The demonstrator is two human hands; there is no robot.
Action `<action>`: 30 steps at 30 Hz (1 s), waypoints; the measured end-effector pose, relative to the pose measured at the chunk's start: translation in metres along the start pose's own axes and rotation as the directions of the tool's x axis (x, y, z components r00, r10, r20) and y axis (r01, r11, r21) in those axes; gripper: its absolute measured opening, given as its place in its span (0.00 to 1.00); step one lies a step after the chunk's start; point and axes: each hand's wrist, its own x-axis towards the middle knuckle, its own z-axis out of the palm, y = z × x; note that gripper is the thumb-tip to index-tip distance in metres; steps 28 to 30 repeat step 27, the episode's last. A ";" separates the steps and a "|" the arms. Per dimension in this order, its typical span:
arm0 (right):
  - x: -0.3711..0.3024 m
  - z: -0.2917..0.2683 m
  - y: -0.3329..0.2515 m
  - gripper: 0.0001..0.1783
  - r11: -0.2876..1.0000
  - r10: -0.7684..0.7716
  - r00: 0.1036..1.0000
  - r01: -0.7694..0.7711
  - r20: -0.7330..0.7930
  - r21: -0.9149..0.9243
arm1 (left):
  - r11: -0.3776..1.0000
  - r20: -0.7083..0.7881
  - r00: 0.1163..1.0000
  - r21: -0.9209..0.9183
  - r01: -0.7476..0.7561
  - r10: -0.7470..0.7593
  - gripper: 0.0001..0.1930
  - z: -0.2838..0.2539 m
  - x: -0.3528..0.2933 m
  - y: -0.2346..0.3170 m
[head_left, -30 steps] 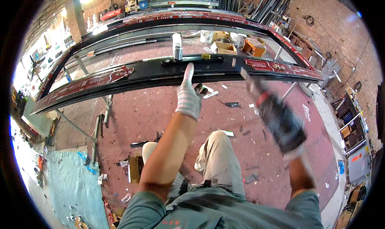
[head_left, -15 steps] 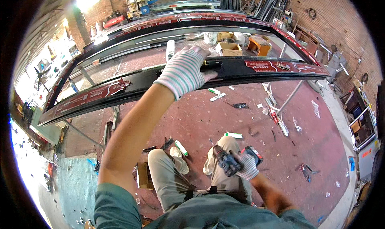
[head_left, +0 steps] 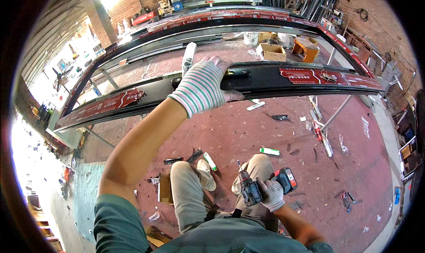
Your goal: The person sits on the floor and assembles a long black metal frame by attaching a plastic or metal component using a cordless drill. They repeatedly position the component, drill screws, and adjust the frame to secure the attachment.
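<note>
A large black window frame [head_left: 261, 82] with torn red protective film lies raised across the view. My left hand [head_left: 201, 87], in a striped knit glove, grips its near bar, fingers over the top and thumb along the near edge. Whatever lies under the palm is hidden. Beside these fingers a white-wrapped handle [head_left: 189, 56] stands up from the bar, and a black oblong fitting [head_left: 239, 73] shows just right of the hand. Low over my right thigh, my right hand [head_left: 272, 195], also gloved, is closed round a cordless drill [head_left: 250, 189], its bit pointing away from me.
Thin metal legs [head_left: 338, 111] stand beneath the frame. Green-and-white packets [head_left: 269, 151], plastic scraps [head_left: 280, 117] and a cardboard box [head_left: 165, 189] lie on the red floor. Farther off are an open carton [head_left: 271, 52], an orange stool [head_left: 305, 50] and long profiles leaning on the wall.
The view has shifted, so the scene sits farther right. The white handle leans more to the right. My left hand stays on the bar; the drill remains in my right, its bit now clearer.
</note>
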 end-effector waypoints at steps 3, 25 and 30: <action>0.000 0.002 0.000 0.26 1.000 0.005 1.000 -0.005 0.010 -0.019 | 0.998 -0.048 0.998 0.027 0.051 -0.050 0.45 0.008 -0.016 0.007; 0.002 0.009 -0.002 0.24 0.999 0.027 1.000 -0.027 0.000 -0.036 | -0.796 0.611 0.516 -0.519 -0.310 -0.600 0.38 0.077 0.002 0.072; 0.000 0.006 -0.002 0.24 0.999 0.028 1.000 -0.028 0.006 -0.026 | -0.789 0.632 0.476 -0.536 -0.300 -0.611 0.34 0.081 0.009 0.065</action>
